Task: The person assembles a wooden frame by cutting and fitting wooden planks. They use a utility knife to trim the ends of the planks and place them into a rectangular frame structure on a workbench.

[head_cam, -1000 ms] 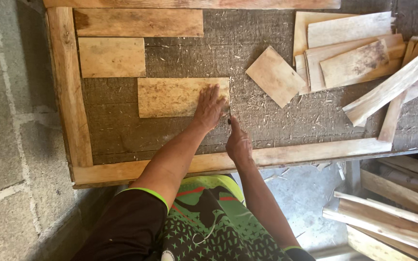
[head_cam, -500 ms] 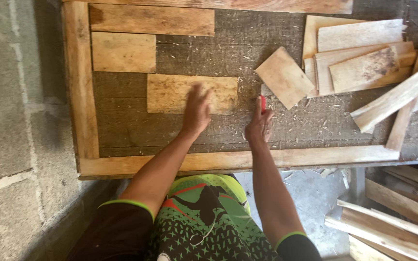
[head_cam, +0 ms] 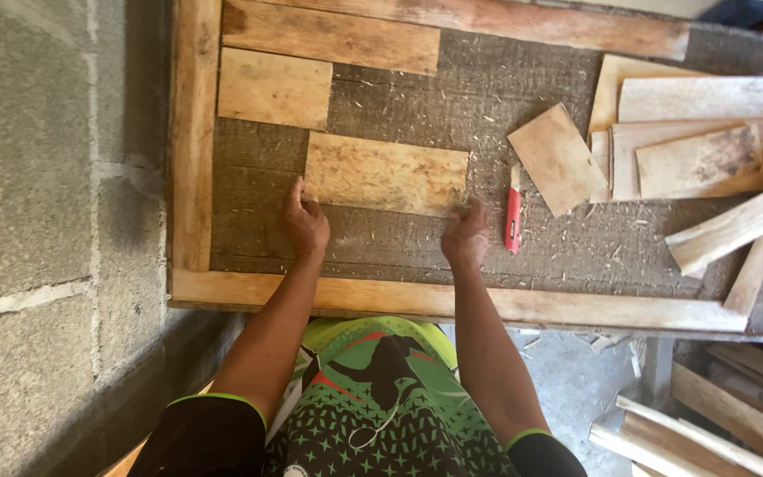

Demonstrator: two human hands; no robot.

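Observation:
A pale rectangular wood piece (head_cam: 388, 173) lies flat on the dark rough board (head_cam: 523, 97) inside a wooden frame (head_cam: 194, 141). My left hand (head_cam: 303, 221) grips its near left corner. My right hand (head_cam: 466, 234) grips its near right corner. A red cutter (head_cam: 513, 219) lies on the board just right of my right hand, not held. Two more wood pieces lie in the frame's far left corner, a long one (head_cam: 333, 37) and a shorter one (head_cam: 274, 88).
A loose square piece (head_cam: 558, 158) lies right of the cutter. A pile of wood offcuts (head_cam: 695, 146) fills the right side. Long slats (head_cam: 735, 424) lie on the floor at lower right. A grey block wall (head_cam: 55, 221) stands to the left.
My left hand slid from the piece's right part to its near left corner. My right hand put the red cutter down on the board and took the piece's near right corner.

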